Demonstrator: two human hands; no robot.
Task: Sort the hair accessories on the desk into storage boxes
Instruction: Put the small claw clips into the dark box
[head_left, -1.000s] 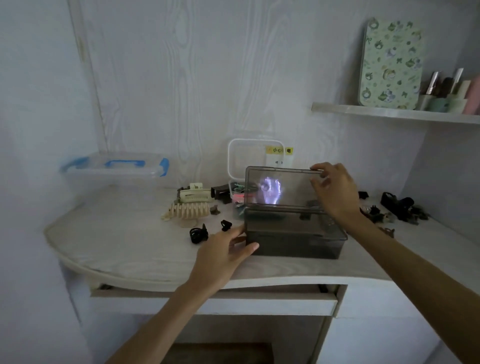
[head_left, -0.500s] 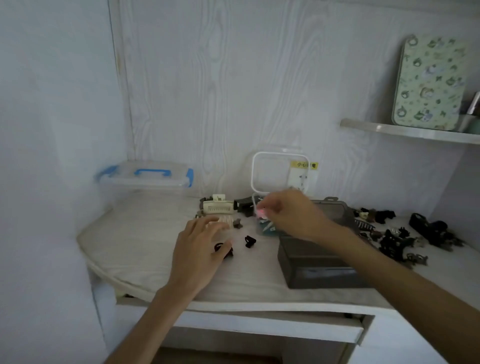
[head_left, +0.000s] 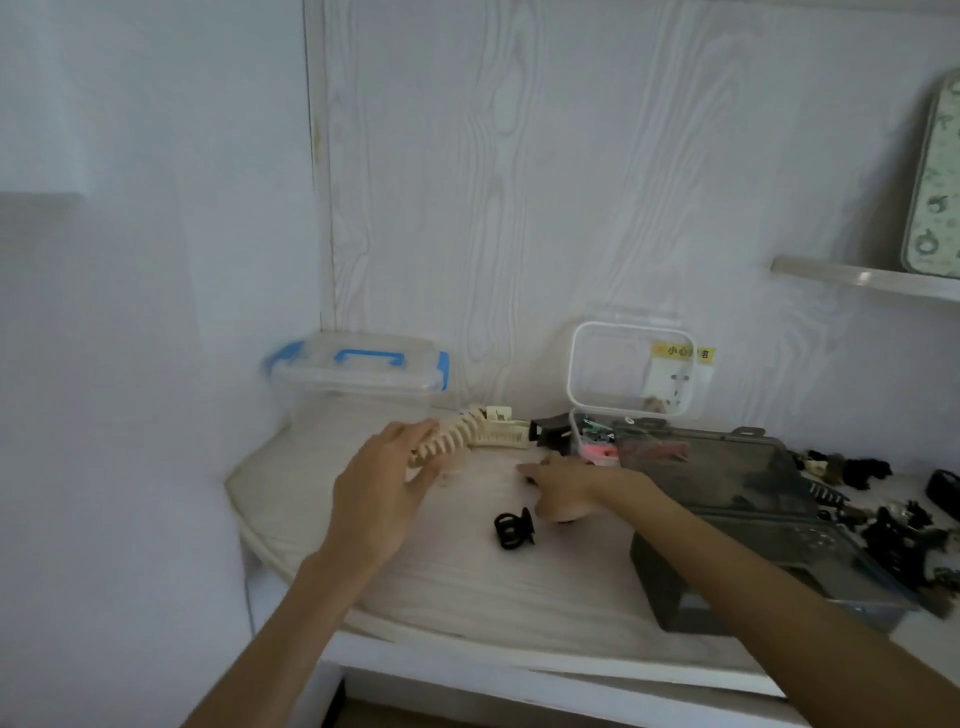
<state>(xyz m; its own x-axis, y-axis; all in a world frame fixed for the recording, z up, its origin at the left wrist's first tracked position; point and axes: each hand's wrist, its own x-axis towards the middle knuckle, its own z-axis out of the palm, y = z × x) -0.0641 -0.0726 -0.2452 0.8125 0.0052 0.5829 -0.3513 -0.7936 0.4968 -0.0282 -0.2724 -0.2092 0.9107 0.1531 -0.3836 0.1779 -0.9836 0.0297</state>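
The left hand (head_left: 382, 496) gripped a cream claw clip (head_left: 445, 441) above the worktop (head_left: 467, 582), its long axis slanting up-right, teeth toward the viewer. The right hand (head_left: 563, 491) reached left, fingers extended, holding nothing visible, beside a small black clip (head_left: 513, 529).

A pale desk (head_left: 467, 587) with a rounded front edge fills a corner, its white top marked with faint wood grain. Behind it stands a wood-grain wall panel (head_left: 519, 182) — whitish, with long looping lines. To the left runs a plain white wall (head_left: 145, 312), smooth and dim. A narrow shelf (head_left: 857, 278) juts from the panel at the upper right. The light is soft and bluish — no lamp or window shows.
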